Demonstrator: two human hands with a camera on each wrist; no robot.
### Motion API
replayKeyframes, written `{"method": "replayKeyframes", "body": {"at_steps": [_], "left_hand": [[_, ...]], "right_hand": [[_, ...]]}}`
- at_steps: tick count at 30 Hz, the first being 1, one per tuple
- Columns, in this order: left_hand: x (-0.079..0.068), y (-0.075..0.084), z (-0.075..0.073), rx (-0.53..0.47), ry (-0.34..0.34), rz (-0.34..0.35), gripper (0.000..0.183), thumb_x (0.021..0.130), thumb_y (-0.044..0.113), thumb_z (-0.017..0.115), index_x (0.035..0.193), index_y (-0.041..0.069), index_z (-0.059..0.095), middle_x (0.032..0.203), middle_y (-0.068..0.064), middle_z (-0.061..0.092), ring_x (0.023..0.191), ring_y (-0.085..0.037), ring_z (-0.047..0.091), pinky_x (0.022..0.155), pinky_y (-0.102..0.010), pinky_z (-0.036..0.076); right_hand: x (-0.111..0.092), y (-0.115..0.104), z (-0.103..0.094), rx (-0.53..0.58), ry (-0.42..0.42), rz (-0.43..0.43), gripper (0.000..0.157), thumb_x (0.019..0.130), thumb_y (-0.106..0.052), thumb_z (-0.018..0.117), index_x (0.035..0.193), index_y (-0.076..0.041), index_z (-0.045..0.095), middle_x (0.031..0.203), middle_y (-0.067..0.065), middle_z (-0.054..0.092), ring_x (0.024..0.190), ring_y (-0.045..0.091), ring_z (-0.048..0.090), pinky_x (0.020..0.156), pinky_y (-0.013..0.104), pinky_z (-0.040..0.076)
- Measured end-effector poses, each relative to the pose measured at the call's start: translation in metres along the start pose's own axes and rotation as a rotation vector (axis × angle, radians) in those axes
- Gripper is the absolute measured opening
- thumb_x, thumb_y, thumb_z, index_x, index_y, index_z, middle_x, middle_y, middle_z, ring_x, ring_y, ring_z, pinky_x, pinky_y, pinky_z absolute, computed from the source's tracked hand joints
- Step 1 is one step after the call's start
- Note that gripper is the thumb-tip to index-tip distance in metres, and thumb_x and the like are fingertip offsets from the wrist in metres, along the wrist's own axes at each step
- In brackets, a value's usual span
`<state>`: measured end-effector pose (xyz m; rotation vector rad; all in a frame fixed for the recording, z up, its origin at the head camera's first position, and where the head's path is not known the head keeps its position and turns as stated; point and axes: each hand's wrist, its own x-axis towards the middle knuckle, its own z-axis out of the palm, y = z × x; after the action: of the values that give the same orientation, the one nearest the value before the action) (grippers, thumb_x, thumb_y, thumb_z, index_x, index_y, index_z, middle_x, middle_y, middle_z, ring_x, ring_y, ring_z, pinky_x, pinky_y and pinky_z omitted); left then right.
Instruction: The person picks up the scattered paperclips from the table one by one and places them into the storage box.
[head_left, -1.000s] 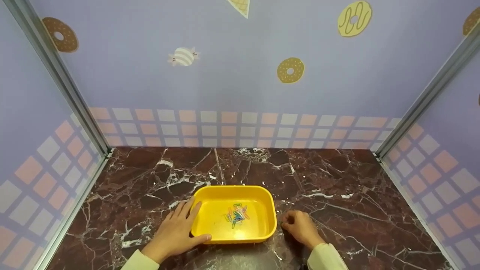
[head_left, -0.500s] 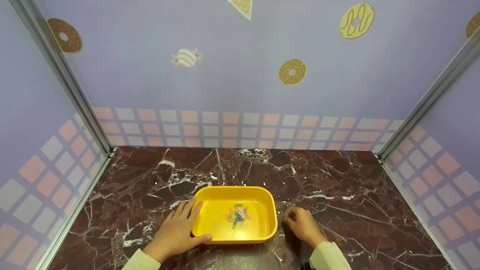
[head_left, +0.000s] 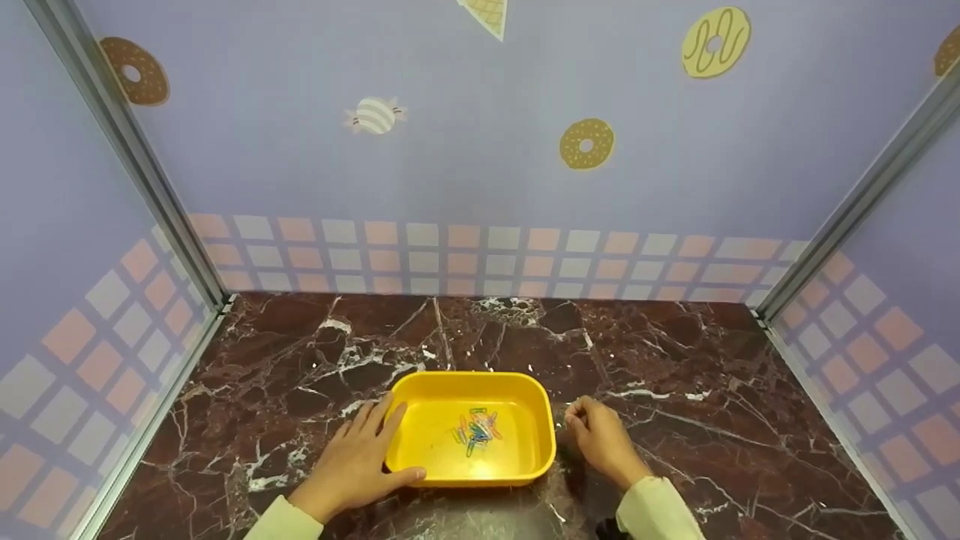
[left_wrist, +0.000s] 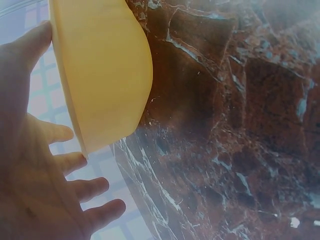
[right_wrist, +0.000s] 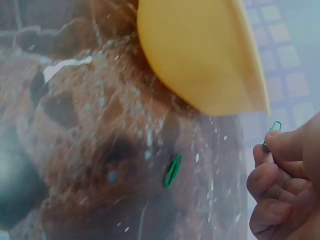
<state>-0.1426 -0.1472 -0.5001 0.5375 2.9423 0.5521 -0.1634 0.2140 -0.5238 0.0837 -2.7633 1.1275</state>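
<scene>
A yellow plastic tray (head_left: 471, 476) stands on the dark marble-patterned table and holds a loose heap of coloured paper clips (head_left: 478, 431). My left hand (head_left: 351, 465) rests at its left side, fingers spread along the rim and thumb at the near corner. To the right of the tray, my right hand (head_left: 606, 442) pinches a green paper clip (right_wrist: 276, 126) between thumb and index finger, the other fingers curled in. That clip is hidden by the fingers in the head view. On the tabletop under the right hand, the right wrist view has another green paper clip (right_wrist: 172, 170).
Purple walls with printed sweets and pink and white squares enclose the table (head_left: 712, 420) at the back and both sides. Metal strips (head_left: 142, 157) run up the corners. Small white specks (head_left: 530, 367) dot the surface behind the tray.
My right hand has moved slightly away from me, beside the tray's right wall, fingertips pinched. The left hand and the tray have stayed in place, and the head view has shifted slightly.
</scene>
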Motion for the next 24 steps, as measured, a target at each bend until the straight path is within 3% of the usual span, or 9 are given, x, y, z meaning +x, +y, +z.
{"method": "replayKeyframes", "body": {"at_steps": [11,18,24], "left_hand": [[0.008,0.000,-0.003,-0.006,-0.039,-0.027,0.098,0.080,0.068,0.063,0.154,0.016,0.026,0.163,-0.010,0.014,0.146,-0.042,0.021,0.114,-0.063,0.024],[0.006,0.001,-0.002,0.001,-0.029,-0.028,0.099,0.079,0.068,0.063,0.154,0.015,0.026,0.163,-0.010,0.014,0.146,-0.043,0.021,0.114,-0.063,0.024],[0.003,0.002,-0.001,0.010,-0.018,-0.036,0.099,0.078,0.068,0.064,0.153,0.014,0.028,0.162,-0.010,0.018,0.145,-0.042,0.023,0.114,-0.063,0.025]], "right_hand": [[0.006,-0.022,0.001,0.086,-0.034,-0.071,0.009,0.092,-0.005,0.063,0.085,-0.010,0.061,0.076,0.002,0.062,0.057,0.006,0.052,0.050,0.020,0.045],[0.007,-0.032,0.007,0.092,-0.088,-0.115,0.007,0.094,-0.005,0.059,0.088,-0.008,0.059,0.078,0.003,0.059,0.064,0.008,0.050,0.053,0.019,0.045],[0.006,-0.040,0.012,0.095,-0.088,-0.122,0.009,0.093,-0.006,0.063,0.086,-0.012,0.060,0.078,0.000,0.058,0.061,0.007,0.047,0.051,0.019,0.043]]}}
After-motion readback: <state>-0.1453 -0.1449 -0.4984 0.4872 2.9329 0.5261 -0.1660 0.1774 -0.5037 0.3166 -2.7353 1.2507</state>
